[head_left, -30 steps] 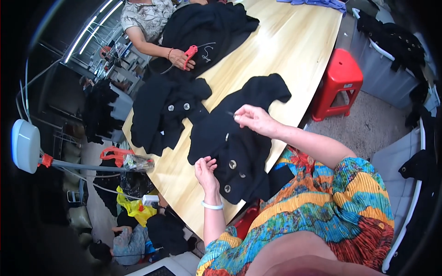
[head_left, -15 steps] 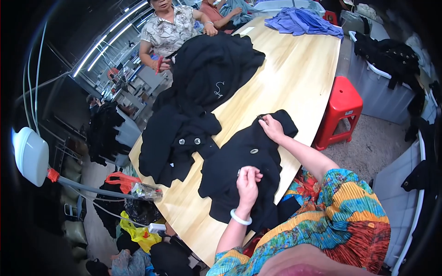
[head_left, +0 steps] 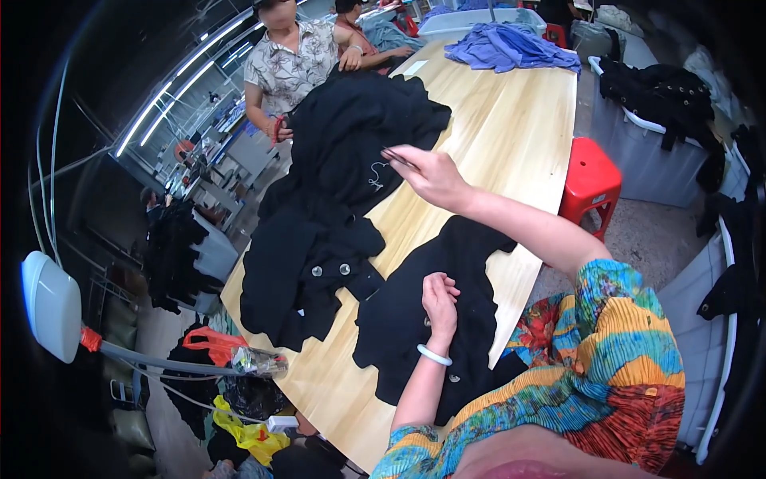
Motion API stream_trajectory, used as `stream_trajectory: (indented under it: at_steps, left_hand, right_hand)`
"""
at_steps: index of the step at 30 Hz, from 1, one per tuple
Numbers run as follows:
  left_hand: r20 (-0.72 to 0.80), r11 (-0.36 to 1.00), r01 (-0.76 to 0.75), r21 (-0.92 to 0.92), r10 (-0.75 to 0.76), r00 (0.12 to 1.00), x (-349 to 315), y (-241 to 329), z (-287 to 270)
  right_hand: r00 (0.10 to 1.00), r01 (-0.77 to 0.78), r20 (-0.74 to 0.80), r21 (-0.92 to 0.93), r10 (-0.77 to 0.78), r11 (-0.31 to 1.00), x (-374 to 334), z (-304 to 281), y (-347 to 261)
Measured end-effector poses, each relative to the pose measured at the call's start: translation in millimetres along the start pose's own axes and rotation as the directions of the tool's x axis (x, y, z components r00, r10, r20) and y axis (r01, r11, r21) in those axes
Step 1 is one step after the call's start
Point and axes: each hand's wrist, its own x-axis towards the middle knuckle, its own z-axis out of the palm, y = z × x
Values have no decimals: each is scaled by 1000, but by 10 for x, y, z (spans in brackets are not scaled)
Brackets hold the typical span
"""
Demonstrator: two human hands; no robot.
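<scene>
A black knit garment (head_left: 467, 255) with round metal eyelets (head_left: 454, 378) lies spread before me on the wooden table. Over its middle is my left hand (head_left: 440, 302), fingers curled in; whatever they may hold is hidden. My right hand (head_left: 431, 174) is raised beyond the garment's far edge, pinching a thin dark pointed tool (head_left: 396, 156), too blurred to name exactly. That hand appears in front of a large black fabric pile (head_left: 343, 136) with a loose white thread (head_left: 377, 174) on it. Left of my garment lies another black garment (head_left: 279, 271) with two eyelets.
Across the wooden table (head_left: 511, 120), a person (head_left: 291, 64) holds red-handled scissors (head_left: 278, 129) beside the pile. Purple cloth (head_left: 511, 46) lies at the far end. A red stool (head_left: 590, 180) and grey bins (head_left: 638, 172) stand right. A lamp (head_left: 52, 307) juts in from the left.
My right hand has lifted off the garment and moved away and left with the tool. My left hand has shifted slightly, and the garment under it has moved or been rearranged.
</scene>
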Motion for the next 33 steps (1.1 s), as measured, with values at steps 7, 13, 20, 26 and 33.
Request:
stream_trajectory:
  at_steps: [7,13,20,26,33]
  left_hand:
    - [-120,941,-310,138,326,938,20,823,-169]
    - [-119,696,-614,373,692,712,126,1571,-394]
    - [60,580,-405,707,522,851,221,1289,-284]
    - [125,448,-244,860,278,952,-144,728,-319]
    - [44,374,-103,922,163,986,-534,463,-333]
  right_hand:
    - [891,428,-124,-91,-436,899,438,-162,-684]
    - [792,542,-142,-282,-594,791,401,-320,-792]
    - [822,523,-59,-316,-567,791,320,-214,-494]
    - [935,340,205,-287,-289,896,-617,-64,214]
    - [927,79,375,-245,19,966,-1446,-89,781]
